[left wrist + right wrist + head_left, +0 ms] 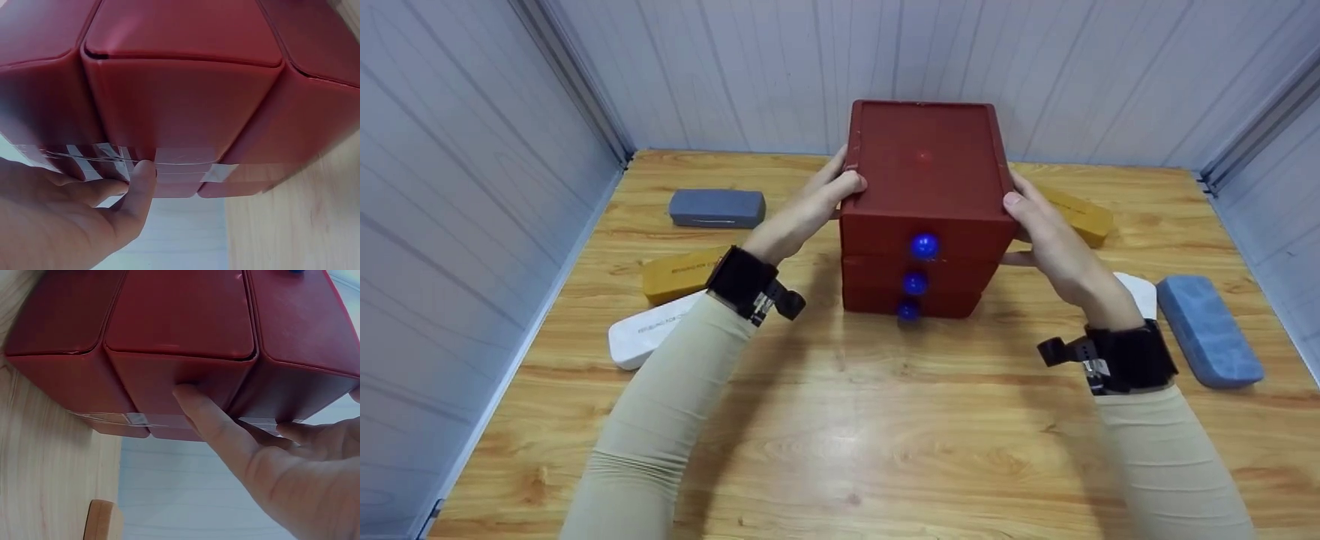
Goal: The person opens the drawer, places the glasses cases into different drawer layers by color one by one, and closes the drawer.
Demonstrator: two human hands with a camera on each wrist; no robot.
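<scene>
- Three drawers, each with a blue knob (pixel 924 246) on its front, make up the red drawer cabinet (pixel 926 169) that we hold; it stands near the far middle of the bench (pixel 840 405), fronts facing us.
- Our left hand (pixel 829 191) grasps the cabinet's left side near the top, thumb on the top front corner, fingers curled round toward the back.
- In the left wrist view, the left thumb (pixel 140 185) presses on a strip of clear tape (pixel 180 160) running across the cabinet's rear edge.
- Our right hand (pixel 1046 229) grasps the right side at the same height, thumb on the top edge, fingers wrapped behind.
- In the right wrist view, one right finger (pixel 202 416) lies flat against the middle drawer section, with the other fingers curled at the back edge.
- We cannot tell from these views whether the cabinet rests fully on the bench or is tilted.
- Left of the cabinet lie a grey case (pixel 717 208), a yellow case (pixel 684 274) and a white case (pixel 649 337), all well apart from the cabinet.
- Right of the cabinet, a second yellow case (pixel 1084 214) lies just behind our right hand, a second white case (pixel 1140 292) shows partly behind the right wrist, and a blue case (pixel 1209 330) lies near the bench's right edge.
- Both forearms wear beige sleeves (pixel 660 427) and black wrist straps (pixel 742 281).
</scene>
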